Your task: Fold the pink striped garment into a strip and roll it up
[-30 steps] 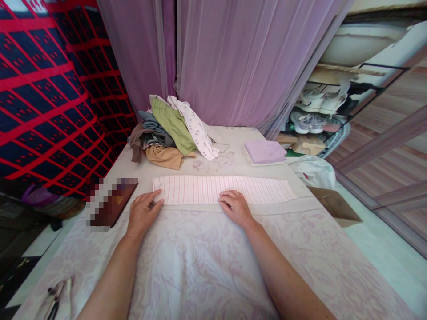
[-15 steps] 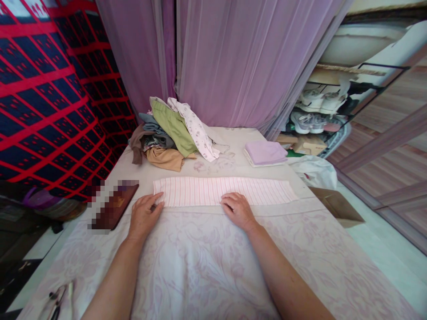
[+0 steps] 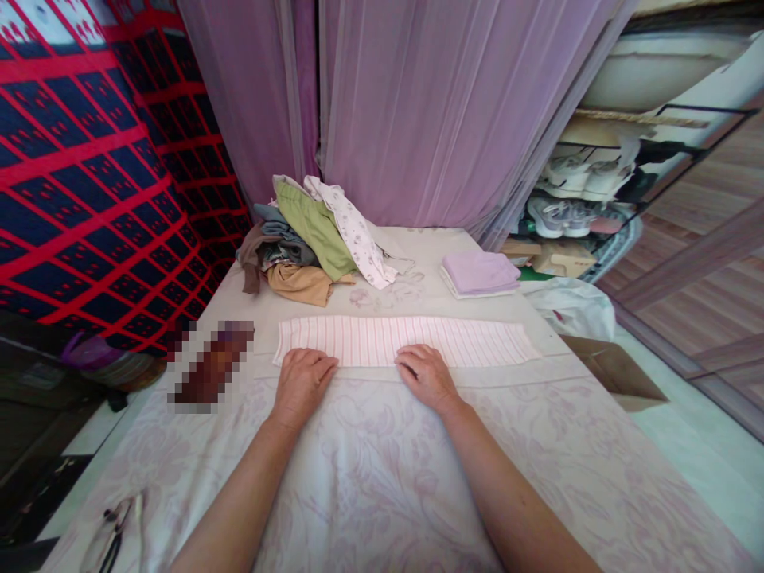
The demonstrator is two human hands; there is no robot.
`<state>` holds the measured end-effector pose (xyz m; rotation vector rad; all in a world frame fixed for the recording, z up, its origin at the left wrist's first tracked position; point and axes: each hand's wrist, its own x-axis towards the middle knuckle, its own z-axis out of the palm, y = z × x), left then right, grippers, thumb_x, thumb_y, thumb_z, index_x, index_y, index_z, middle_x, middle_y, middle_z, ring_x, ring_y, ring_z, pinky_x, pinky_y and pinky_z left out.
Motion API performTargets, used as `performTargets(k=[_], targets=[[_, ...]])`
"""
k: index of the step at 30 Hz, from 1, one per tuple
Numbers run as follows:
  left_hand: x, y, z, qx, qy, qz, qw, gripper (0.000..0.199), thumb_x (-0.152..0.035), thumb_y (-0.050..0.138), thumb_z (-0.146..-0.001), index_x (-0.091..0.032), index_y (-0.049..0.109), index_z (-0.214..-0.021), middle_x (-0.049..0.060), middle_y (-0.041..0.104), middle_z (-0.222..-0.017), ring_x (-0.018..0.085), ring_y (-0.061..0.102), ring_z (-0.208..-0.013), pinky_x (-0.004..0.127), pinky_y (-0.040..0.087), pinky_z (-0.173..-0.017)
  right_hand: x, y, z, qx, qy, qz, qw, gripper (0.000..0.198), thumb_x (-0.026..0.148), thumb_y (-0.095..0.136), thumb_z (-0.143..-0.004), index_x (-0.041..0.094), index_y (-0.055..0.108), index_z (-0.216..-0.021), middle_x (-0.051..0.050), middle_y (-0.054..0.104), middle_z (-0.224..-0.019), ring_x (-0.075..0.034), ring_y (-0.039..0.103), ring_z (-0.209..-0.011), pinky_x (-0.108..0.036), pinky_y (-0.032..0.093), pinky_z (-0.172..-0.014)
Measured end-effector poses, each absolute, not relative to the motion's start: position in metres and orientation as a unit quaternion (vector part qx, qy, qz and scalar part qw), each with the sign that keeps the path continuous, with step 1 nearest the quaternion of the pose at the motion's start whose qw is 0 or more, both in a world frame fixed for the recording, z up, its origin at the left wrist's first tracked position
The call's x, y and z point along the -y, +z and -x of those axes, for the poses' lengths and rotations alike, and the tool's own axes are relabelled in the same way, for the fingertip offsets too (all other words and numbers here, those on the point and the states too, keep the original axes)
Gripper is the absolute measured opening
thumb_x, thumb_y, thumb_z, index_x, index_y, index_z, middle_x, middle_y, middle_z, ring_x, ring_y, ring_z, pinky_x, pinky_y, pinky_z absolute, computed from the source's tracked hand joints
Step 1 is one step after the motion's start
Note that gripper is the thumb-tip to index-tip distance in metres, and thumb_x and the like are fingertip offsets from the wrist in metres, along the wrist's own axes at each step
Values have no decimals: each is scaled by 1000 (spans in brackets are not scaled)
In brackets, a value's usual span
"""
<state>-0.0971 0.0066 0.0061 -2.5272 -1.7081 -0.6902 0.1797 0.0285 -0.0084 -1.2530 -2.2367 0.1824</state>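
A pink-and-white striped cloth (image 3: 364,338) lies as a long flat strip across the bed, folded lengthwise; what garment it is I cannot tell. My left hand (image 3: 305,382) is closed at its near edge, left of the middle, with thumb and fingers pointing inward on the fabric. Closer to the centre, my right hand (image 3: 426,376) pinches the same near edge, its fingers curled and thumb below. The fingertips of both hands partly cover the cloth's edge.
Behind lies a heap of clothes (image 3: 298,247), with green, tan and white pieces. A folded lilac cloth (image 3: 481,273) sits at the back right. A pixelated dark flat object (image 3: 212,370) is on the left, and glasses with a cable (image 3: 116,525) lie front left. Shoes (image 3: 561,216) stand on a rack.
My left hand has moved right along the near edge, away from the cloth's left end and closer to my right hand. My right hand stays at its place on the edge.
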Motion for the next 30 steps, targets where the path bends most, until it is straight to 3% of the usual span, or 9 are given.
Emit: performTargets(k=[12, 30], targets=[[-9, 4, 96, 539, -224, 812, -6, 18, -28, 53, -90, -25, 71, -88, 4, 71, -87, 22, 59, -86, 41, 39, -86, -29, -10, -181, 825, 78, 474, 299, 18, 17, 51, -87, 24, 68, -87, -4, 70, -96, -20, 60, -93, -37, 44, -84], [-9, 1, 95, 544, -221, 810, 2, 21, -29, 51, -91, -25, 72, -90, 4, 70, -86, 21, 59, -85, 41, 41, -84, -26, -11, -180, 827, 64, 464, 311, 12, 18, 57, -83, 23, 67, -81, -4, 70, -96, -20, 60, -92, -36, 45, -83]])
